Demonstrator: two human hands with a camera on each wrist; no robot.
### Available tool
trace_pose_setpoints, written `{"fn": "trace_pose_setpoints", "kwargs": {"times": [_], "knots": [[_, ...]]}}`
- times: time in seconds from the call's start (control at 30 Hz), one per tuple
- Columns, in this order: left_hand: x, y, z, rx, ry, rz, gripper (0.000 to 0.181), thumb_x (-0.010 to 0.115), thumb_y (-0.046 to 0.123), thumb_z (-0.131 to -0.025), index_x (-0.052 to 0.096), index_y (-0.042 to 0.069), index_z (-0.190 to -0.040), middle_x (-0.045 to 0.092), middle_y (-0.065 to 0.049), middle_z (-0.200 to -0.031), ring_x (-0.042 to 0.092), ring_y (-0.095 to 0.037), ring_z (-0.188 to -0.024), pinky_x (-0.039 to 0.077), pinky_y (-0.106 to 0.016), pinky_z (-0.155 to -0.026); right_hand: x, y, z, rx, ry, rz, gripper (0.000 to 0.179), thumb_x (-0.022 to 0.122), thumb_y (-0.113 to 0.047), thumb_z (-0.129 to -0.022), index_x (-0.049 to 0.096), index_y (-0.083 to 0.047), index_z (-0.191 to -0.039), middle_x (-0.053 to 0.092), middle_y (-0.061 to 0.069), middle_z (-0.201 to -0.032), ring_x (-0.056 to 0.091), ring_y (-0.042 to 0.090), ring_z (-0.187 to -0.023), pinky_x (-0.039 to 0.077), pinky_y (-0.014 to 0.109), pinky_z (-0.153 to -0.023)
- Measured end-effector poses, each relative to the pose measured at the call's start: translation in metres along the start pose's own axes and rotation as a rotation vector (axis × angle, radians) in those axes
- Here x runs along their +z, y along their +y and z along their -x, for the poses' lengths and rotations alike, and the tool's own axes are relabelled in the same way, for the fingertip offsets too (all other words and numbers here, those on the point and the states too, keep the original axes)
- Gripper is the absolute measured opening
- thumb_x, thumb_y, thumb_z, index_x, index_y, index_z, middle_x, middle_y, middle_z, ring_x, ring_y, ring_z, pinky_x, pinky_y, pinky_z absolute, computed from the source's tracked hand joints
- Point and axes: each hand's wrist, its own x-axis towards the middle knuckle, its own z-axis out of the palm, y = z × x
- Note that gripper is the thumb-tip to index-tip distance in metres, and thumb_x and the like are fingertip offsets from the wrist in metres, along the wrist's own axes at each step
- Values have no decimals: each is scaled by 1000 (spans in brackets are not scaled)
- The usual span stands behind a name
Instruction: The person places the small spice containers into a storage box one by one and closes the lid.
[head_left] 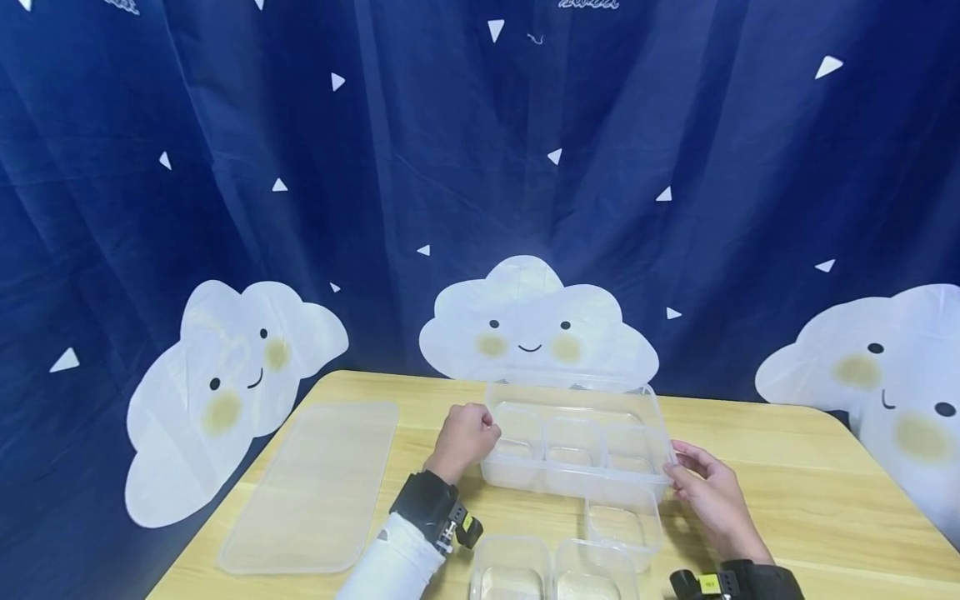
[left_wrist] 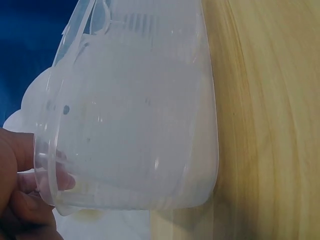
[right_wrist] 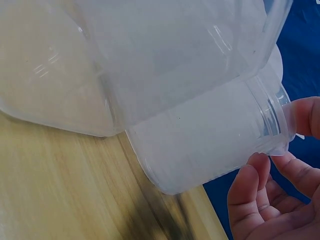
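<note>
The person's left hand grips the near-left rim of a large clear container; the right hand holds its right end. Three small clear boxes sit in a row inside. Three more tubs stand in front on the wooden counter. A flat translucent lid lies left, before a blue curtain.

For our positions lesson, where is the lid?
In the head view, the lid lies on the left side of the table, left of the left hand.

Curtained nook, wider room unclear, navy cloud-print curtain behind, pale wood-grain table
</note>
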Motion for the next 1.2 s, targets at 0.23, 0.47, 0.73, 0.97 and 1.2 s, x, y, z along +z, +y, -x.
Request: {"fn": "trace_pose_setpoints", "kwargs": {"times": [0.23,0.47,0.73,0.97,1.2], "knots": [[-1,1,0,-24,-37,-48,10,67,11,-81,62,8,-72,56,-1,-68,51,-16,-62,44,-28,-55,0,0,0,-1,1,8,52,57,-7,-95,38,6,-142,49,20,-123,54,10,-77,52,24,-66],[0,1,0,-16,-49,-79,9,68,12,-81,63,7,-75,58,-2,-70,52,-17,-63,44,-28,-55,0,0,0,9,4,10,52,57,-8,-95,38,5,-142,49,20,-123,54,10,-78,53,25,-66],[2,-1,1,0,-42,-85,9,68,11,-80,64,6,-73,60,-6,-73,52,-18,-65,44,-28,-56,0,0,0,9,-1,13,53,57,-9,-96,37,6,-142,50,19,-122,54,10,-77,52,25,-66],[3,-2,1,-6,-22,-61,24,69,9,-78,53,11,-60,51,-1,-61,47,-15,-58,37,-25,-50,0,-1,1,5,1,11,53,57,-7,-96,37,7,-142,48,22,-125,54,9,-76,52,24,-65],[4,-3,1,8,-6,-48,32,68,5,-75,44,13,-55,38,3,-54,40,-12,-52,30,-23,-47,0,-3,2,-3,5,14,51,56,-5,-96,38,8,-141,47,25,-126,54,9,-75,52,23,-64]]}}
